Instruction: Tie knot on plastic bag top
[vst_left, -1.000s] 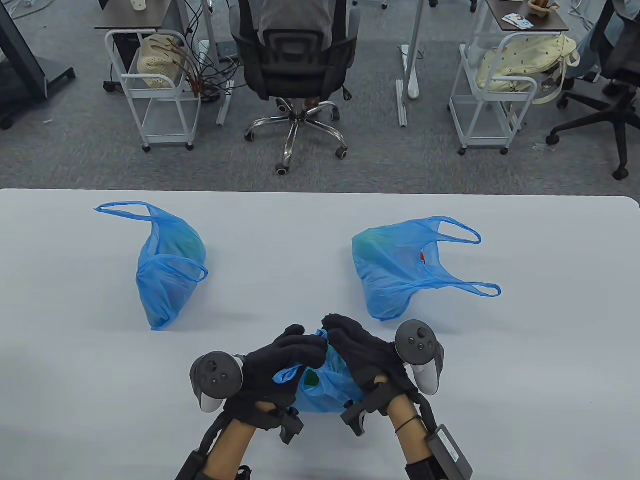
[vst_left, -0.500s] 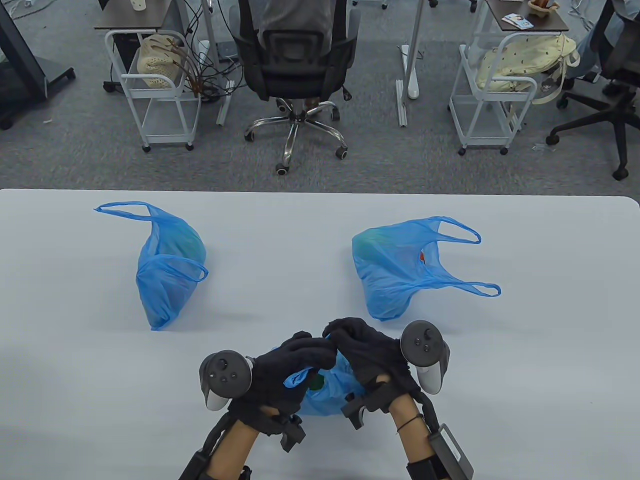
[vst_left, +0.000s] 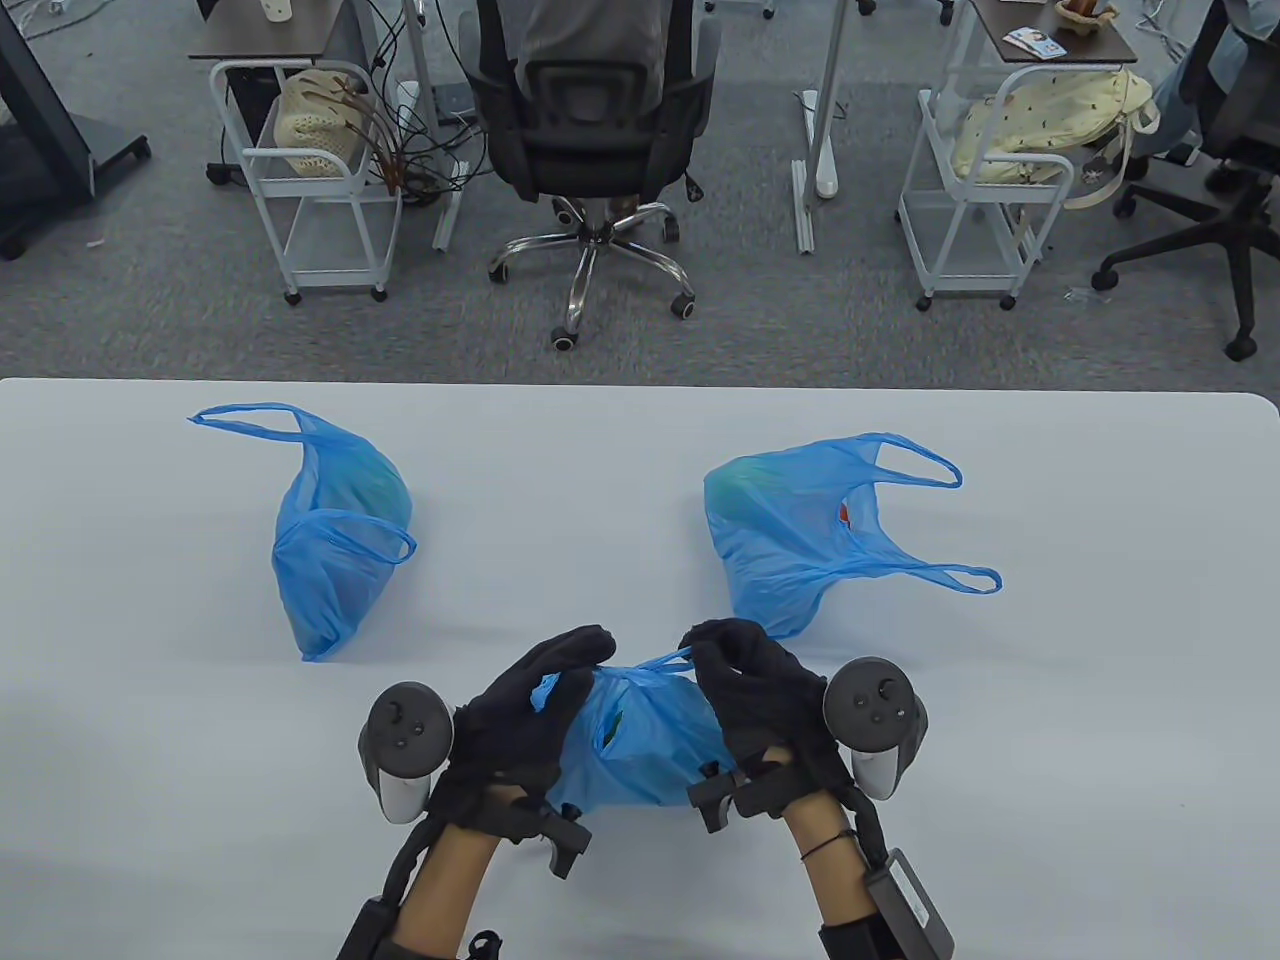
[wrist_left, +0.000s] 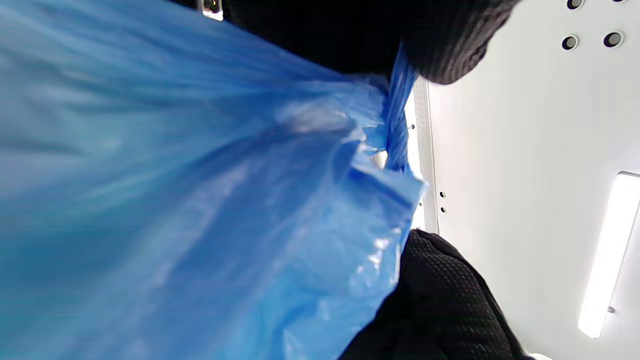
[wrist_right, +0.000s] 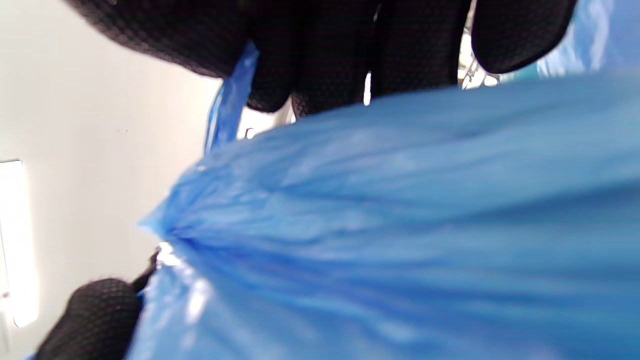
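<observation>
A blue plastic bag (vst_left: 640, 745) sits at the table's front middle between my hands. Its two handles cross at a small twist (vst_left: 632, 675) at the bag's top. My left hand (vst_left: 545, 690) pinches one handle end on the left. My right hand (vst_left: 735, 660) pinches the other handle, stretched taut to the right. In the left wrist view the bag (wrist_left: 200, 210) fills the frame, with a handle strand (wrist_left: 397, 125) running up into my fingers. In the right wrist view the bag (wrist_right: 400, 225) bunches to a point, and a handle (wrist_right: 230, 110) goes up into my fingers.
Two more blue bags with loose handles lie on the white table (vst_left: 600, 500): one at the left (vst_left: 335, 540), one at the right (vst_left: 800, 535). Beyond the far edge are an office chair (vst_left: 590, 130) and wheeled carts.
My hands have moved apart, left hand to the left and right hand to the right, pulling the crossed handles taut over the bag's top. The bag now shows between them.
</observation>
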